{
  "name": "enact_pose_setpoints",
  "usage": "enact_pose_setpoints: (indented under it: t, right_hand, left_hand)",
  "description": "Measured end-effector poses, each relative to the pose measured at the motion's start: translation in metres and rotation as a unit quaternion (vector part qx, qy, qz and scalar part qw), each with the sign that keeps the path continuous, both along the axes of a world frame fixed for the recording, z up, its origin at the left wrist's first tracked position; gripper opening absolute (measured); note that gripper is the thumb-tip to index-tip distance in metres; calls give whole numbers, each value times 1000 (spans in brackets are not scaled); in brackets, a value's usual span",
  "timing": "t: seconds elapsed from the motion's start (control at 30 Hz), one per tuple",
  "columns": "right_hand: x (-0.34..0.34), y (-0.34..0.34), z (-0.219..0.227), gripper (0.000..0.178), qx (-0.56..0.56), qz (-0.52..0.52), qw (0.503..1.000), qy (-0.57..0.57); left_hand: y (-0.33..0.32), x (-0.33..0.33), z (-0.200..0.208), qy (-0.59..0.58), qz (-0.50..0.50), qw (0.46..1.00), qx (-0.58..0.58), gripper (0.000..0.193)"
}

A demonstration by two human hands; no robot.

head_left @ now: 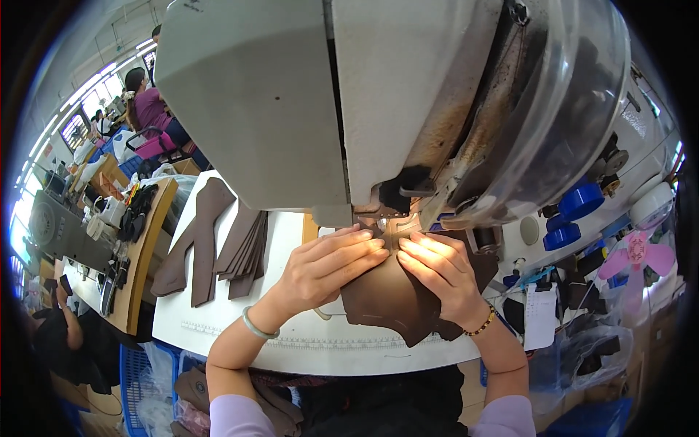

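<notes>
A dark brown leather piece (386, 302) lies on the white table (291, 342) under the head of a large grey sewing machine (328, 95). My left hand (328, 266) presses flat on the piece's left part, fingers pointing at the needle area (386, 218). My right hand (440, 273) holds down the piece's right part, fingertips close to the left hand's. Both hands pinch and steady the leather beside the presser foot. A pale bangle circles my left wrist, a beaded bracelet my right.
A stack of cut brown leather strips (218, 244) lies on the table's left. Blue thread spools (571, 211) and a small pink fan (637, 255) stand at the right. A blue crate (145, 379) sits below left. Other people work at benches far left.
</notes>
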State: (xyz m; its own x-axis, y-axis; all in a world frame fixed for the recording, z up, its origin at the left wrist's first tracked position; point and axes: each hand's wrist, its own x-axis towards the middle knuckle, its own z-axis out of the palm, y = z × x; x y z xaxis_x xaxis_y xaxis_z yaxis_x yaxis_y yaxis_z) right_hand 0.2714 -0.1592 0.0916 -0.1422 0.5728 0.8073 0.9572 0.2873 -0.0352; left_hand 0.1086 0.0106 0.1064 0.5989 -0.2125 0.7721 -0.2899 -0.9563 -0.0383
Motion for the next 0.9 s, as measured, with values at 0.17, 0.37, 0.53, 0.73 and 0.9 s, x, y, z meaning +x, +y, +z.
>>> enact_pose_setpoints:
  t: [0.17, 0.37, 0.53, 0.73, 0.9]
  right_hand:
    - [-3, 1, -1, 33, -5, -2, 1000, -3]
    - [0, 3, 0, 34, 0, 6, 1000, 1]
    - [2, 4, 1, 32, 36, 35, 999, -17]
    - [0, 1, 3, 30, 19, 23, 1000, -5]
    - [1, 1, 5, 31, 23, 23, 999, -15]
  left_hand:
    - [4, -2, -3, -13, -9, 1000, -1, 40]
    - [7, 0, -6, -6, -9, 1000, -20, 46]
    - [5, -1, -10, 17, -17, 995, -93, 58]
    - [3, -2, -9, 27, -19, 989, -142, 58]
    - [4, -3, -4, 36, -5, 995, -95, 56]
